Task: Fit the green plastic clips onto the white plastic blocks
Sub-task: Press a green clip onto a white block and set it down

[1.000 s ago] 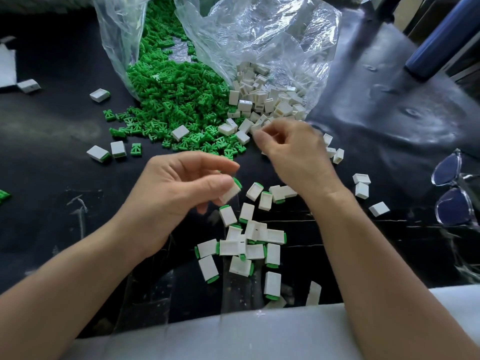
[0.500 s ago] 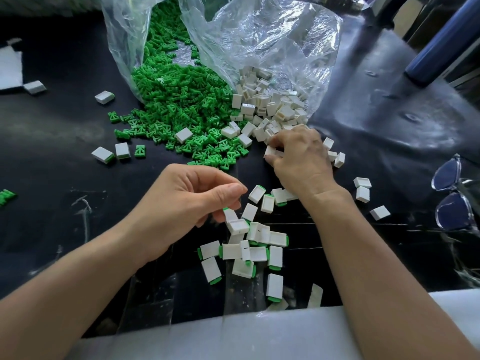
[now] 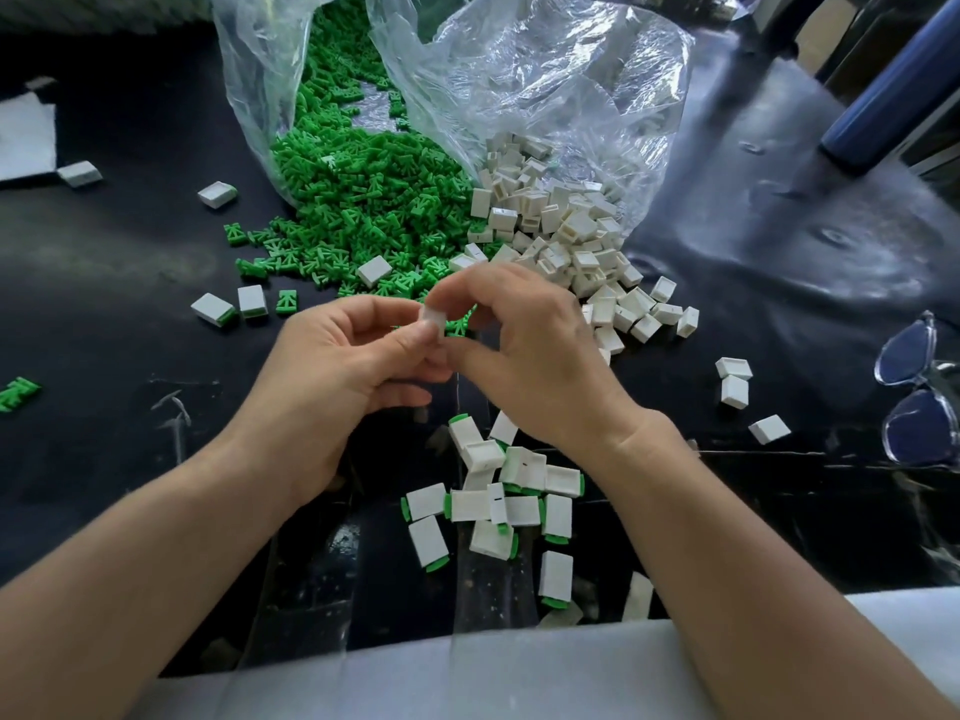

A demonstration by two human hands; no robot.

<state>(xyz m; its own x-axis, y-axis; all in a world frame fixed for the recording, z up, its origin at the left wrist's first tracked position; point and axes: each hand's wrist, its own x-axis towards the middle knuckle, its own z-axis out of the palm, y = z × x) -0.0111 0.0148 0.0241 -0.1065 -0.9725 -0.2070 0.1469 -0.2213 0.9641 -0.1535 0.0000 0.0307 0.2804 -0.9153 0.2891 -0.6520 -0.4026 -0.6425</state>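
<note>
Black table top (image 3: 104, 283) | beyond left hand (image 3: 332, 376): clear bag (image 3: 545, 85) lying open, green clips (image 3: 363, 200) and white blocks (image 3: 561, 220) heaped at its mouth | nearer than right hand (image 3: 535, 366): cluster of clipped blocks (image 3: 498, 501) | far right of it: glasses (image 3: 914, 397) | left of left hand: stray blocks (image 3: 252, 301)

Bench (image 3: 104, 262): black, glossy; pale scuff marks nr front edge.
Bag (image 3: 545, 85): clear, see-thru, white glare on creases.
Clips (image 3: 363, 200): bright green, one shade thruout; heap at back-centre of bench.
Stray clip (image 3: 18, 392): same green, at left edge.
Blocks (image 3: 561, 226): plain white, no markings; heap just rt of the green.
Held block (image 3: 434, 319): white.
Done blocks (image 3: 498, 506): white w/ green strip at one end; cluster nr front edge.
Glasses (image 3: 914, 397): clear frame, blue-tint lenses; rt edge.
Tube (image 3: 893, 96): dark blue; back-rt corner.
Foam strip (image 3: 467, 667): pale grey-white, along front edge.
Sheet (image 3: 26, 137): white; left edge, twd back.
</note>
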